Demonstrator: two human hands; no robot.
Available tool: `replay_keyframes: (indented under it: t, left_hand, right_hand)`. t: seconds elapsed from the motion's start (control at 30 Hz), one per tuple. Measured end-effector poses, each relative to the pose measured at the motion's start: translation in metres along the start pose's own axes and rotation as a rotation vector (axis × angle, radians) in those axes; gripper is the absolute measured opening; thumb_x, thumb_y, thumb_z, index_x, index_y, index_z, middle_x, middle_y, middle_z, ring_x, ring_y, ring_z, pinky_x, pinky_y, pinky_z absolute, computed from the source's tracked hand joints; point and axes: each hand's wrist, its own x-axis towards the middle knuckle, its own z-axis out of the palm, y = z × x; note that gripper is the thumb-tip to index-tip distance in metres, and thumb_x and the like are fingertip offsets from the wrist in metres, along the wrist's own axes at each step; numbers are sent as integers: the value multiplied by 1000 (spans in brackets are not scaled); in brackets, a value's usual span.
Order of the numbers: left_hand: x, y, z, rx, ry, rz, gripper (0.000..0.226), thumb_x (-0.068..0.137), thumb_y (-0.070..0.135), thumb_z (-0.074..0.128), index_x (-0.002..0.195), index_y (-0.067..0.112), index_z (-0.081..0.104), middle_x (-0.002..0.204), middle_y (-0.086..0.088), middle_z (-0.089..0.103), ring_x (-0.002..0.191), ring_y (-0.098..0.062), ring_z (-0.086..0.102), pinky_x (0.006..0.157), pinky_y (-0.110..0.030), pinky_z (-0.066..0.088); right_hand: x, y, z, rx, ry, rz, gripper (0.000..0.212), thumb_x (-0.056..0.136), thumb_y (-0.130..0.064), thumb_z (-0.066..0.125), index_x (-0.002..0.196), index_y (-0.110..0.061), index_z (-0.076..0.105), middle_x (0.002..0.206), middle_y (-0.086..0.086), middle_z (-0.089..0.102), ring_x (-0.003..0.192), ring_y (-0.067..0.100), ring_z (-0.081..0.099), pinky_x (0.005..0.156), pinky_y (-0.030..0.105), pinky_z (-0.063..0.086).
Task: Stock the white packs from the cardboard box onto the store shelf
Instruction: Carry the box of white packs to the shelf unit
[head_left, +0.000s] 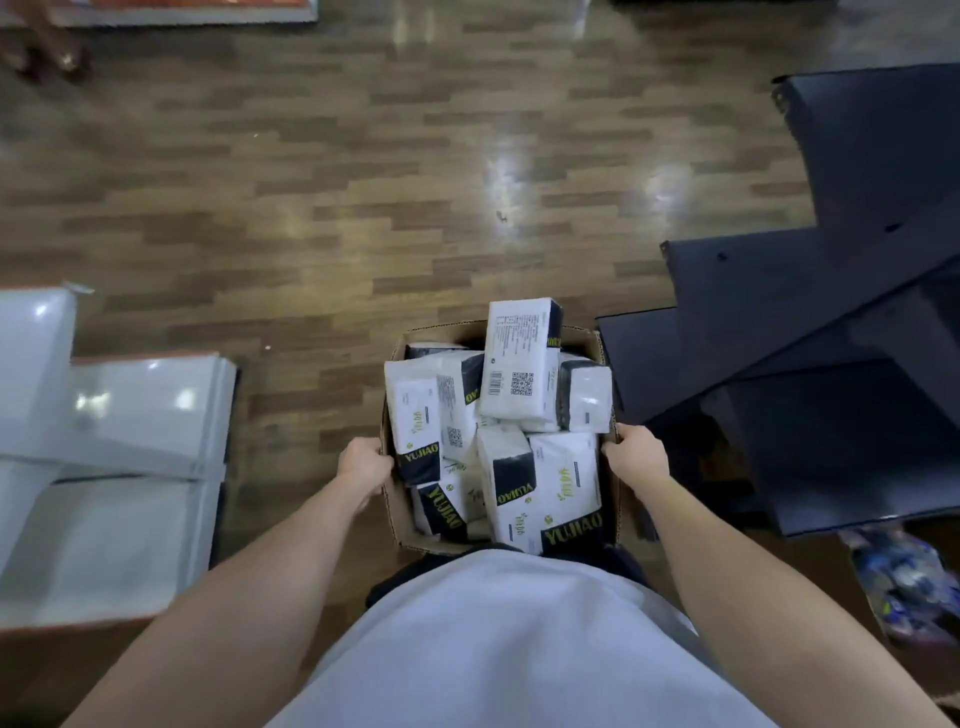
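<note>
Both hands, left hand (363, 465) and right hand (631, 454), grip the cardboard box (400, 514) sides; best kept level, the white pack (519, 358) at 12 o'clock looks tippy.

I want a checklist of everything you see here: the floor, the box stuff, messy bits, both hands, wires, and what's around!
Surface: wood-pattern floor, shiny with light glare.
Job's things: cardboard box open, piled with white packs; the top one sticks up above the rim.
Clutter: a small dark speck on the floor.
Grippers: left hand grips the box's left wall; right hand grips its right wall.
Cables: nothing seen.
Surroundings: dark shelves on the right, white shelves on the left, colourful packets at lower right, too blurred to identify.
</note>
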Motion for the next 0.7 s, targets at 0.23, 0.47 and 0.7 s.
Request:
replay_keyframes:
  t: [0.23,0.47,0.7]
  left_hand:
    - [85,122,-16,83,28,118,28,84,0,45,79,5,72,76,-11,70,65,-26,57,58,-31,48]
    - [151,217,-31,267,61,121,24,93,14,51,88,5,72,85,-9,72,78,-29,62,63,-28,44]
    - [204,269,-68,269,42,92,22,90,7,51,85,7,72,75,-4,66,73,-23,58,61,-28,43]
  right_hand:
    - [101,-52,-40,135,22,12,16,94,-17,52,89,-15,68,77,3,65,82,28,63,63,32,46]
    - [198,-114,-78,157,-55,1,19,96,-19,52,94,-14,70,85,8,69,85,31,65,72,38,53]
    - [259,-179,-78,142,-95,52,22,96,-24,52,95,-11,70,90,9,69,86,30,63,79,43,56]
